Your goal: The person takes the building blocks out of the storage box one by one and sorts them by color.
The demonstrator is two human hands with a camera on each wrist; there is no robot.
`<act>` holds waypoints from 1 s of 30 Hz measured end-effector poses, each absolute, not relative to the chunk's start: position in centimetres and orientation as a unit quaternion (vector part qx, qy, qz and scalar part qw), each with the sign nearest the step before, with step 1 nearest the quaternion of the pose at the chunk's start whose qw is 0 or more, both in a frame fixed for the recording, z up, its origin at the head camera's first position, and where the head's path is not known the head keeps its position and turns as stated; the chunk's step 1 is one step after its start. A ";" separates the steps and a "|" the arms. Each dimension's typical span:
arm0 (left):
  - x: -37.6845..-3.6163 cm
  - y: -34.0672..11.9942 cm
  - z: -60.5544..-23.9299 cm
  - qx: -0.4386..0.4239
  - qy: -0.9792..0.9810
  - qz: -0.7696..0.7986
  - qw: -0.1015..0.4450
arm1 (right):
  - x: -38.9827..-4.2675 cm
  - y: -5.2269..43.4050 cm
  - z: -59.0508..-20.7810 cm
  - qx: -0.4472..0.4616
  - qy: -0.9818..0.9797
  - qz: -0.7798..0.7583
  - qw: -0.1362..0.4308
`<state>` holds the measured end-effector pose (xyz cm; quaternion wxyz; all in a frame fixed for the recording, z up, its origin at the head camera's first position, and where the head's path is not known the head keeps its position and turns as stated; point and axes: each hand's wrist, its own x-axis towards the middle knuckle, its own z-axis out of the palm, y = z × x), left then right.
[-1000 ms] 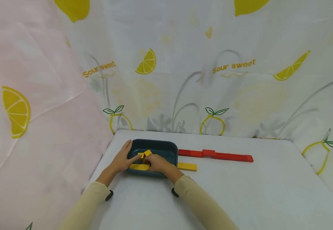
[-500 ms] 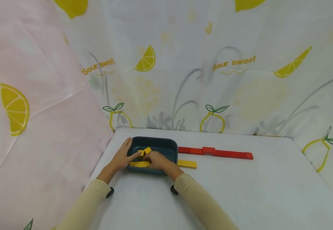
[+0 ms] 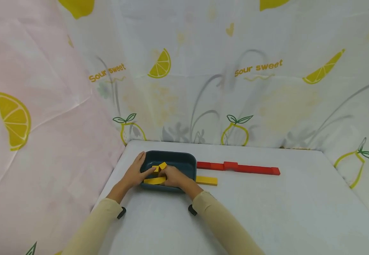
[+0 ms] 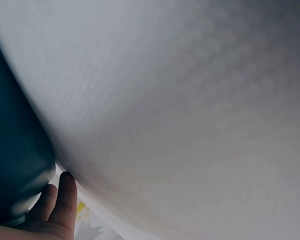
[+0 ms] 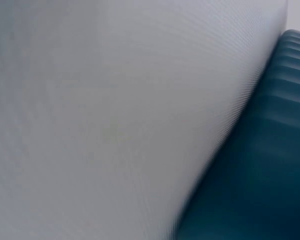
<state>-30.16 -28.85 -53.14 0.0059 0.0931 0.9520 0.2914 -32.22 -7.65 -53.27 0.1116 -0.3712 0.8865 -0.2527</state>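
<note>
A dark blue rectangular dish (image 3: 187, 163) sits at the table's left, with yellow blocks inside. My left hand (image 3: 134, 174) holds its left side, fingers along the outer wall and thumb reaching over the rim to a small yellow block (image 3: 155, 169). In the left wrist view, fingertips (image 4: 66, 195) lie against the dish's outside. My right hand (image 3: 175, 177) reaches inside, its curled fingers at the right end of a long yellow block (image 3: 154, 181), seemingly pinching it; the fingertips are hidden. Another small yellow block (image 3: 162, 165) stands tilted by these fingers.
Right of the dish, a long yellow block (image 3: 206, 180) lies on the white table (image 3: 267, 209). Behind it runs a row of red blocks (image 3: 254, 169), one standing slightly higher. A lemon-print cloth (image 3: 197, 88) hangs behind the table.
The long yellow block in the dish has tilted a little, its right end rising at my right hand. My left hand stays in place. The head view has shifted slightly.
</note>
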 end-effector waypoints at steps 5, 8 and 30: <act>-30.2 -28.8 -53.1 0.093 0.951 0.294 0.004 | -32.2 -7.6 -53.1 -0.362 0.886 -0.266 0.115; -30.2 -28.8 -53.1 0.092 0.951 0.297 0.005 | -32.2 -7.6 -53.0 -0.357 0.886 -0.271 0.120; -30.6 -28.9 -53.3 0.087 0.951 0.296 0.013 | -32.1 -7.1 -52.6 -0.373 0.875 -0.295 0.092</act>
